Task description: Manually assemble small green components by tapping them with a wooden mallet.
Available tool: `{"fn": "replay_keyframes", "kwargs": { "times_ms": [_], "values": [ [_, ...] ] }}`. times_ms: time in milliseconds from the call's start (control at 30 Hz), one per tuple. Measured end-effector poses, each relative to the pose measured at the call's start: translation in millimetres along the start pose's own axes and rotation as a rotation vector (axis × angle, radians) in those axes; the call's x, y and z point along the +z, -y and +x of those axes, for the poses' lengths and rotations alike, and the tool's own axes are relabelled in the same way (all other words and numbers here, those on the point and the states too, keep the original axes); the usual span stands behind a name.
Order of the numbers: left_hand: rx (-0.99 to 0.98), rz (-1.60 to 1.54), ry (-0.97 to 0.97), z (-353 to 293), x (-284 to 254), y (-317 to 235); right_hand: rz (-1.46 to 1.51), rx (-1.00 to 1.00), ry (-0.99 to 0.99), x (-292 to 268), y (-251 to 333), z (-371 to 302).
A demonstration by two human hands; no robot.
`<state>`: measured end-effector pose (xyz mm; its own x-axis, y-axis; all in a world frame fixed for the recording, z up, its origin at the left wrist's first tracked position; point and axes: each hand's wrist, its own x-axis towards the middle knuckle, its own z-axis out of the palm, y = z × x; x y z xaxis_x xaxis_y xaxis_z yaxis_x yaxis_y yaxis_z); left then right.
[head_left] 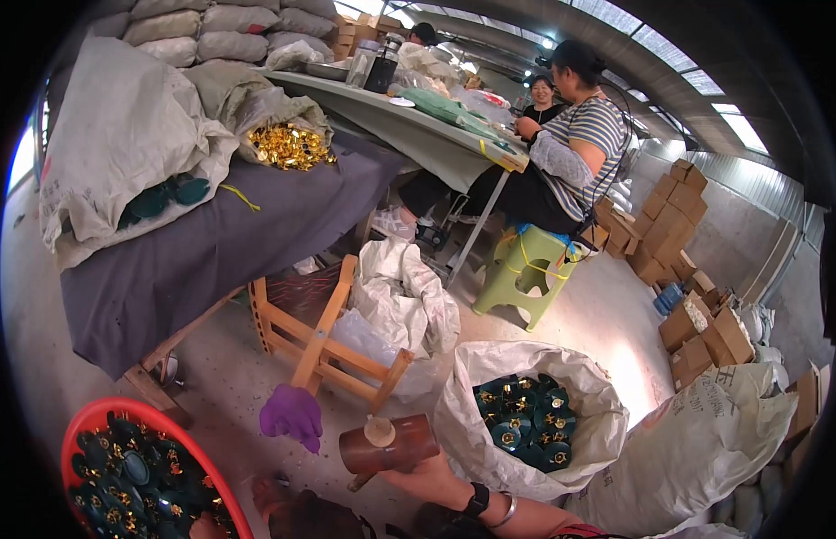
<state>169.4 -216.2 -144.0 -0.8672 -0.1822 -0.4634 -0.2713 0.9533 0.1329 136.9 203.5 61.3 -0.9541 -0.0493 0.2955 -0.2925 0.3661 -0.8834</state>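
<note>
The right hand (pixel 427 476) clenches a wooden mallet (pixel 388 444); the gloved left hand (pixel 292 415), at its nine o'clock, hangs released. Best strike squarely, fingers clear.

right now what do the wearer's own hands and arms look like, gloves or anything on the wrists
The left hand wears a purple glove. The right hand is bare, with a black watch and a thin silver bangle on the wrist. A reddish sleeve edge shows further up the right forearm.
</note>
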Motion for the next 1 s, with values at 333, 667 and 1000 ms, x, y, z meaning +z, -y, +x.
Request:
{"fn": "replay_keyframes", "kwargs": {
  "times_ms": [333,667,1000],
  "values": [
    [0.066,0.003,0.006,2.5,0.7,-0.5,0.065,0.021,-0.049,1.3,-3.8,-1.3],
    [0.040,-0.385,0.056,-10.0,-16.8,-12.9,-0.038,-0.049,-0.042,-3.9,-3.1,-0.4],
    [-0.001,-0.041,-0.033,-2.6,-5.1,-7.1,-0.054,-0.060,0.001,-6.3,-2.3,1.7]
  ]
}}
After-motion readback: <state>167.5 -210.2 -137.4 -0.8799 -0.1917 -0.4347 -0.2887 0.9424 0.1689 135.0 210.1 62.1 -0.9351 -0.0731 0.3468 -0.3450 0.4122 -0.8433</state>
